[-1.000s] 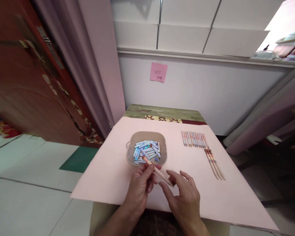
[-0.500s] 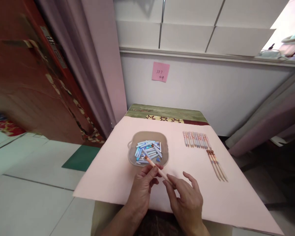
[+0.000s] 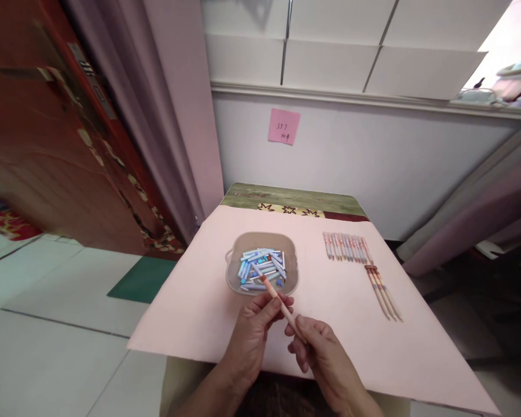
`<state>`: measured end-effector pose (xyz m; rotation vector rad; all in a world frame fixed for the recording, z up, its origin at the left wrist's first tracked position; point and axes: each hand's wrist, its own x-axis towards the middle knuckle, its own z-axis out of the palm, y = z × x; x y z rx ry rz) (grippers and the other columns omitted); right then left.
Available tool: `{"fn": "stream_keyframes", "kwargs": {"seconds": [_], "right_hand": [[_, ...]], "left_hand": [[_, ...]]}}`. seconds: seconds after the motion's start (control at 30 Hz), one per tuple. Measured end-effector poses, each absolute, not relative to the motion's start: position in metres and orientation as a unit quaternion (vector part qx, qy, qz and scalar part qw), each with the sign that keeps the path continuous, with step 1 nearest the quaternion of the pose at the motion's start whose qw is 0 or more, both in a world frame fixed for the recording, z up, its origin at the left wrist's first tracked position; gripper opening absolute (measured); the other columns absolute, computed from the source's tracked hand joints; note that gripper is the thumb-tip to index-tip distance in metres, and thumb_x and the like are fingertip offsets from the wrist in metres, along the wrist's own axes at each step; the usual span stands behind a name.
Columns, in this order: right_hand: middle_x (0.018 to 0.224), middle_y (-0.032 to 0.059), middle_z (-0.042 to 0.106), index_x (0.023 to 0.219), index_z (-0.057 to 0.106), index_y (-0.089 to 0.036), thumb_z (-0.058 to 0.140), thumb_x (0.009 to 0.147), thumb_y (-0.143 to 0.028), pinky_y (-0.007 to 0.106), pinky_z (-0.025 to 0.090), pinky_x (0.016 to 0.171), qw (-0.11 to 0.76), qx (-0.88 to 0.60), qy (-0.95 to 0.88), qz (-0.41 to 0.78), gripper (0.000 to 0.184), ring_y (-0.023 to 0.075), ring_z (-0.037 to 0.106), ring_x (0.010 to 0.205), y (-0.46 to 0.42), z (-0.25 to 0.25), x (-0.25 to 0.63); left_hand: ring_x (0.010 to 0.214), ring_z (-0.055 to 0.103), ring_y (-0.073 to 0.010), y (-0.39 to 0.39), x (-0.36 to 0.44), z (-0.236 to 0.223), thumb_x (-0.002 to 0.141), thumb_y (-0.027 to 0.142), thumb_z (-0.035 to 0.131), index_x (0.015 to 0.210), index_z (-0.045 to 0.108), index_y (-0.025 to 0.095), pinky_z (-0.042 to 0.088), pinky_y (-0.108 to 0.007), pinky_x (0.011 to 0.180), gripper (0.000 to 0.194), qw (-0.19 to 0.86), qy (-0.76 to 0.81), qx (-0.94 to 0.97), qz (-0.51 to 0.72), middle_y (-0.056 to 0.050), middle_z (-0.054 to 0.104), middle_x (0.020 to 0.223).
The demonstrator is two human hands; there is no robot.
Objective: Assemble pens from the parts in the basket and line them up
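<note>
A slim peach pen [image 3: 288,317] with a brown upper end slants over the near edge of a plastic tub [image 3: 292,255]. Around its middle, my left hand [image 3: 257,317] is closed with thumb and fingers. My right hand [image 3: 319,344] pinches the lower end, its other fingers curled beneath. In the tub lie many loose blue and lilac pen parts [image 3: 267,267], such as barrels, white tubes and small caps. To the right are three upright-lying pens with brown caps [image 3: 381,292], side by side, tips toward me.
A row of several clear-looking patterned pens [image 3: 346,247] lies at the back right of the pink-covered table [image 3: 191,313]. Behind stands a white wall with a pink note [image 3: 283,126]. A brown door [image 3: 69,145] and purple curtain [image 3: 169,104] are on the left.
My right hand has turned and its fingers have curled in around the pen's lower end. The pen has shifted slightly to the right and is steeper. My left hand keeps its grip.
</note>
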<state>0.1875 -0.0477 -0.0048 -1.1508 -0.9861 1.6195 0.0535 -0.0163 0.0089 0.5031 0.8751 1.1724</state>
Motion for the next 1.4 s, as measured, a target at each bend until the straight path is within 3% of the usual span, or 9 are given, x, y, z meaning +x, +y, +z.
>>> {"fn": "stream_keyframes", "kwargs": {"seconds": [0.07,0.17,0.33,0.6,0.8,0.97,1.07,1.2,1.4], "right_hand": [[0.049,-0.0001,0.056,0.080,0.068,-0.014,0.050,0.087,-0.054,0.023,0.042,0.050,0.449,-0.483,-0.436,0.612,0.045,0.0117,0.050,0.045,-0.047,-0.008,0.187],[0.067,0.0031,0.066,0.092,0.068,-0.016,0.062,0.082,-0.046,0.024,0.048,0.059,0.467,-0.545,-0.537,0.443,0.033,0.0165,0.062,0.064,-0.047,-0.009,0.186],[0.072,0.0012,0.068,0.078,0.068,-0.020,0.064,0.081,-0.031,0.022,0.049,0.064,0.467,-0.561,-0.632,0.261,0.012,0.0144,0.063,0.064,-0.048,-0.003,0.181],[0.069,0.0003,0.069,0.077,0.068,-0.018,0.064,0.081,-0.029,0.020,0.048,0.059,0.464,-0.531,-0.591,0.392,0.013,0.0126,0.061,0.061,-0.043,-0.005,0.179],[0.072,0.0004,0.068,0.083,0.069,-0.018,0.065,0.080,-0.028,0.020,0.048,0.060,0.464,-0.517,-0.602,0.394,0.011,0.0125,0.060,0.063,-0.042,-0.008,0.178],[0.069,0.0011,0.067,0.080,0.069,-0.018,0.061,0.084,-0.034,0.020,0.047,0.060,0.480,-0.527,-0.574,0.403,0.019,0.0133,0.059,0.063,-0.042,-0.007,0.184],[0.066,0.0010,0.065,0.077,0.067,-0.017,0.061,0.083,-0.040,0.021,0.047,0.059,0.503,-0.554,-0.541,0.384,0.024,0.0138,0.058,0.062,-0.040,-0.007,0.193],[0.067,0.0024,0.065,0.081,0.068,-0.017,0.063,0.081,-0.044,0.023,0.049,0.060,0.528,-0.574,-0.501,0.374,0.027,0.0153,0.059,0.063,-0.039,-0.012,0.201],[0.068,0.0038,0.066,0.084,0.069,-0.017,0.063,0.080,-0.046,0.024,0.050,0.060,0.546,-0.576,-0.459,0.400,0.030,0.0160,0.059,0.064,-0.041,-0.016,0.206]], "left_hand": [[0.074,0.062,-0.0169,-0.015,0.053,0.006,0.068,0.029,0.077,0.076,0.072,0.013,0.047,-0.028,0.073,0.018,0.705,0.410,0.218,0.536,-0.009,0.072,0.081],[0.074,0.063,-0.0171,-0.014,0.050,0.002,0.064,0.028,0.079,0.074,0.072,0.013,0.047,-0.027,0.074,0.019,0.674,0.445,0.223,0.546,-0.007,0.072,0.076],[0.073,0.062,-0.0160,-0.014,0.048,0.001,0.061,0.028,0.081,0.073,0.073,0.014,0.047,-0.026,0.074,0.020,0.657,0.468,0.245,0.537,-0.005,0.071,0.073],[0.069,0.061,-0.0163,-0.013,0.047,0.001,0.062,0.031,0.080,0.072,0.072,0.013,0.048,-0.027,0.071,0.022,0.661,0.476,0.262,0.517,-0.007,0.071,0.073],[0.069,0.061,-0.0161,-0.021,0.051,-0.010,0.063,0.034,0.079,0.074,0.072,0.015,0.047,-0.027,0.070,0.023,0.629,0.507,0.273,0.521,-0.005,0.070,0.072],[0.069,0.060,-0.0177,0.000,0.035,0.012,0.068,0.036,0.074,0.077,0.072,0.015,0.046,-0.028,0.069,0.023,0.632,0.479,0.418,0.442,-0.007,0.070,0.075],[0.069,0.059,-0.0173,0.039,0.017,0.025,0.073,0.033,0.068,0.080,0.070,0.019,0.043,-0.026,0.066,0.016,0.495,0.503,0.566,0.426,-0.004,0.068,0.076],[0.073,0.058,-0.0199,0.100,0.008,0.023,0.075,0.019,0.059,0.076,0.069,0.022,0.038,-0.028,0.067,0.011,0.181,0.586,0.765,0.193,-0.004,0.067,0.076],[0.088,0.060,-0.0227,0.144,0.024,0.007,0.071,0.014,0.061,0.073,0.072,0.023,0.037,-0.029,0.078,0.014,0.175,0.555,0.803,0.128,-0.008,0.069,0.088]]}}
